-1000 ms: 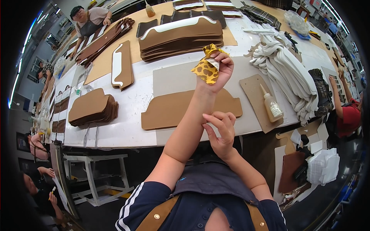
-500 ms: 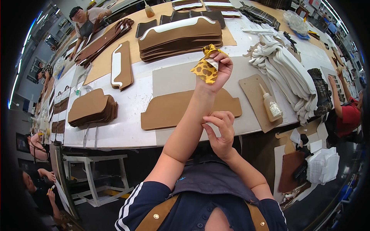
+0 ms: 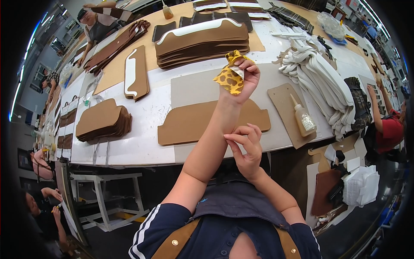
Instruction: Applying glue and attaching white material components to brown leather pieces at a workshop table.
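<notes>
My left hand [image 3: 248, 80] is raised over the table, its fingers closed around a crumpled yellow cloth with brown spots [image 3: 232, 77]. Below it, my right hand [image 3: 246, 149] is at the inner side of my left forearm. Its thumb and index fingertip are pinched together against the skin there; anything between them is too small to make out. Under my left arm lies a wide brown leather panel [image 3: 189, 123] with a stepped outline, partly hidden by the arm. A glue bottle [image 3: 305, 120] with a pointed nozzle rests on a brown board [image 3: 282, 101] to the right.
Stacked brown panels [image 3: 202, 47] topped by a white template stand at the back. A smaller stack [image 3: 101, 121] sits left, near a narrow panel with a white template [image 3: 136, 73]. White strips [image 3: 315, 77] are heaped right. Several other people work around the table.
My right hand has shifted slightly, its pinched fingertips moving a little down and left along my forearm. My left hand keeps the cloth in place. A person at the far left lifts a brown piece.
</notes>
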Demonstrator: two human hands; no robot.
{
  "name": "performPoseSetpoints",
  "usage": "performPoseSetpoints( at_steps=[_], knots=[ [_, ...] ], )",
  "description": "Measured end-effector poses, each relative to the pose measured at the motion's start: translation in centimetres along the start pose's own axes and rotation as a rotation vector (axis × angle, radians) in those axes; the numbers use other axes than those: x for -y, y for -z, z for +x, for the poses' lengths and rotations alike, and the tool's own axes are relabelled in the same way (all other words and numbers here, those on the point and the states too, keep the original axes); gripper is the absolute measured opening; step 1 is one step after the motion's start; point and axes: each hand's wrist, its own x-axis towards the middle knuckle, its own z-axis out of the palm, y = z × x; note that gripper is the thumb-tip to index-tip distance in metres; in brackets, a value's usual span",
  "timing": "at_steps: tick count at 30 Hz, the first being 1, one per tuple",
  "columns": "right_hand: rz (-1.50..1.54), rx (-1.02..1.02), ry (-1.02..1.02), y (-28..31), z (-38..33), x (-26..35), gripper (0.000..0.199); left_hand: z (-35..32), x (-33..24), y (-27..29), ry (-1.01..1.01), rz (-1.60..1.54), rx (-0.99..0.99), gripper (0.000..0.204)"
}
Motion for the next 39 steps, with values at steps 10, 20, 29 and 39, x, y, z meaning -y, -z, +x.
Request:
performPoseSetpoints(
  at_steps=[10, 20, 29, 39],
  knots=[
    [0.37, 0.067, -0.358, 0.6, -0.6, -0.2, 0.025, 0.0, -0.5, 0.4, -0.022, 0.004, -0.005, 0.012],
    [1.021, 0.0, -0.643, 2.1, 0.7, 0.0, 0.054, -1.1, -4.9, 1.6, -0.093, 0.078, 0.052, 0.015],
    [0.15, 0.149, -0.267, 0.0, -0.2, 1.3, 0.049, -1.8, -4.5, 2.2, -0.097, 0.016, -0.043, 0.014],
    [0.09, 0.248, -0.179, -0.5, -0.4, 1.1, 0.037, -1.7, -5.5, 2.6, -0.118, -0.013, -0.067, 0.015]
  ],
)
